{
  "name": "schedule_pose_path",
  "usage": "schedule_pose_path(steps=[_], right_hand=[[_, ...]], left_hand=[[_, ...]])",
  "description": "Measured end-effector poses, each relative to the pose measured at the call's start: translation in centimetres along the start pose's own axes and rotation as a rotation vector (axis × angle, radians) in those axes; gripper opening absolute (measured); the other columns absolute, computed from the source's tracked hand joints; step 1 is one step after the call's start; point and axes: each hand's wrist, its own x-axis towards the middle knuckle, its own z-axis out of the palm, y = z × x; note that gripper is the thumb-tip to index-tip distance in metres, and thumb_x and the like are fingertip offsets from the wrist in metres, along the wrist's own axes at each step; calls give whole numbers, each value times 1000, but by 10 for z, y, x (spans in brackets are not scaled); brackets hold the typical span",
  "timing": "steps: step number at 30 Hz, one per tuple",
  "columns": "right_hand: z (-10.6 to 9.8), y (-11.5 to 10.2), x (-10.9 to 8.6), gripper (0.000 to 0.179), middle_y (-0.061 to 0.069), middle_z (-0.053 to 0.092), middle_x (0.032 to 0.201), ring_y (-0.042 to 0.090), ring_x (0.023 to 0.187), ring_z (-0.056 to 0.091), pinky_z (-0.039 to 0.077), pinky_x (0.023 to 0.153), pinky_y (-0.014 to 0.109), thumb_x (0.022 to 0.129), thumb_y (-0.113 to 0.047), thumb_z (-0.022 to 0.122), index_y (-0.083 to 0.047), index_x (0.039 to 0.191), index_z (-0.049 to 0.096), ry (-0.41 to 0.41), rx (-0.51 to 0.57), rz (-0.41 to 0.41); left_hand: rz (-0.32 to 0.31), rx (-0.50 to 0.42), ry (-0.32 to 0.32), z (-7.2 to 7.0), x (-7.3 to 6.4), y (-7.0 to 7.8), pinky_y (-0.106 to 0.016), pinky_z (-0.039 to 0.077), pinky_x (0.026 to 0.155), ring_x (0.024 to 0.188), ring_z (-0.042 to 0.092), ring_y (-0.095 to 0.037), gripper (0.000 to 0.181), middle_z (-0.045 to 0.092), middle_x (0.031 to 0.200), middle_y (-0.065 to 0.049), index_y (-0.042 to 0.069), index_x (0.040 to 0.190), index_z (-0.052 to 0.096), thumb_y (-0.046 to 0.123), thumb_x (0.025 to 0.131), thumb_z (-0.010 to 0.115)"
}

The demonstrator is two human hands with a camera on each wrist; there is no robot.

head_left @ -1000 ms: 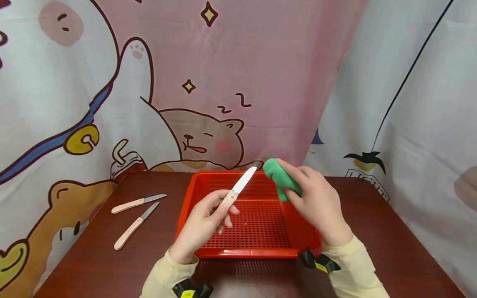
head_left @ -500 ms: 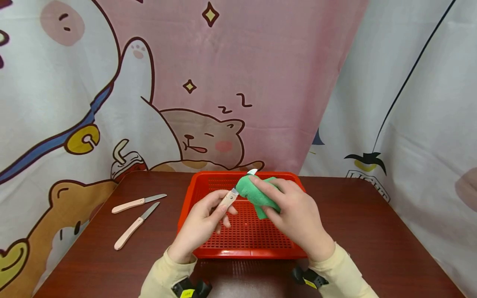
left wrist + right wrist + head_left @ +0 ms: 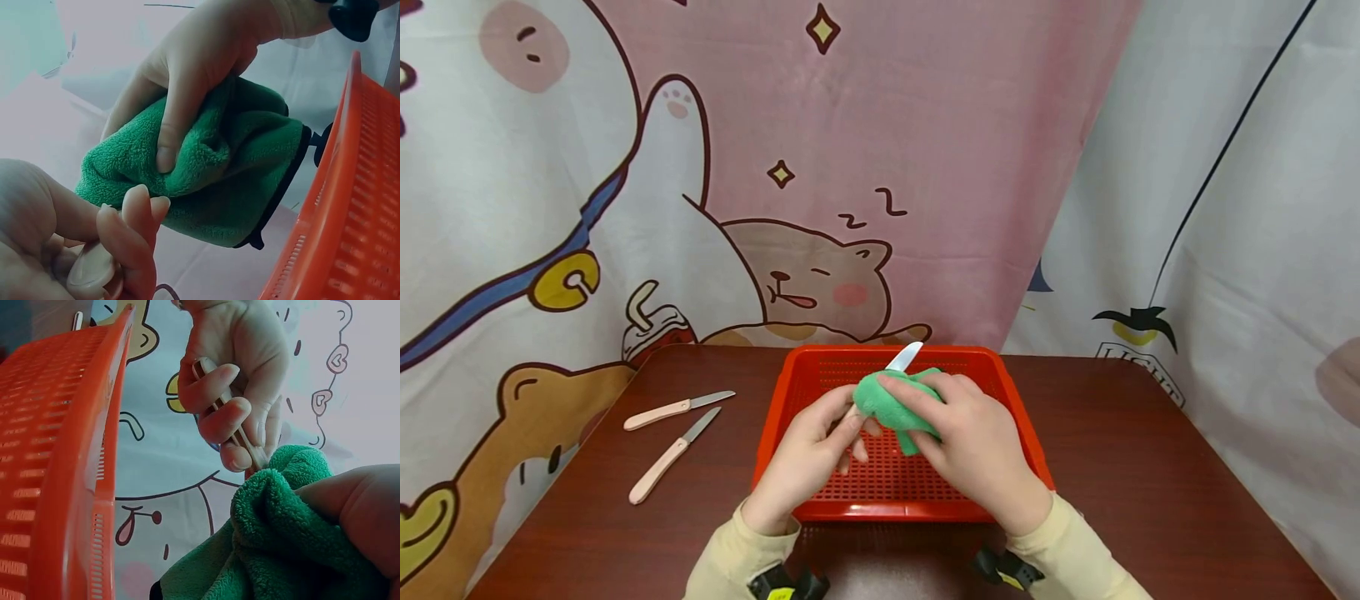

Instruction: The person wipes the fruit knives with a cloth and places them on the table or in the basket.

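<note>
My left hand point(image 3: 808, 454) grips a small folding knife point(image 3: 904, 357) by its pale wooden handle point(image 3: 240, 434), above the red basket. The blade points up and away, its tip showing past the green cloth point(image 3: 891, 404). My right hand point(image 3: 973, 446) pinches that cloth around the lower blade, right against the left fingertips. In the left wrist view, the right thumb presses the folded cloth point(image 3: 194, 156) and the handle end point(image 3: 92, 269) shows inside the left hand. The cloth hides the middle of the knife.
Two more knives with wooden handles lie on the brown table to the left, one knife point(image 3: 677, 411) behind the other knife point(image 3: 673, 456). Below the hands stands the red perforated basket point(image 3: 902, 510). A cartoon-printed curtain point(image 3: 962, 167) hangs behind the table point(image 3: 1150, 500).
My right hand has brought the green cloth leftward onto the blade, then slid it down toward the handle, exposing more of the tip. The left hand has stayed nearly still.
</note>
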Motion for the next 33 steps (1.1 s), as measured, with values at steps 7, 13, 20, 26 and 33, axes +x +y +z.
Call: schedule_pose_path(steps=[7,13,20,26,33], right_hand=[[1,3,0,70,3,64,104,23,88,62,51,53,34,74,-10,85,-33,135,60,0,7,22],[-1,9,0,69,2,64,105,24,91,62,51,52,35,75,-9,83,-35,134,60,7,-13,54],[-6,20,1,67,1,66,103,24,92,62,51,50,36,75,-7,81,-33,134,62,31,-33,118],[-10,28,1,67,2,65,102,25,92,62,52,52,40,75,-7,80,-33,133,62,35,-44,174],[-11,35,-2,64,3,65,99,25,85,62,53,54,42,76,-12,83,-32,133,62,35,-52,213]], left_hand=[[-21,-10,-5,2,0,0,-30,52,50,61,60,-21,23,65,94,-11,19,125,61,15,104,53],[-10,-17,-21,2,0,0,-29,51,49,62,59,-18,25,65,94,-11,13,127,60,17,104,53],[-13,-13,-33,2,1,1,-30,51,49,61,59,-18,22,65,91,-6,12,124,61,15,103,54],[-22,-8,-40,2,2,2,-29,50,48,58,57,-17,20,66,89,-4,13,122,61,15,103,54],[-3,-6,-65,3,2,1,-26,48,46,55,55,-17,20,66,86,-5,10,120,62,18,103,55]])
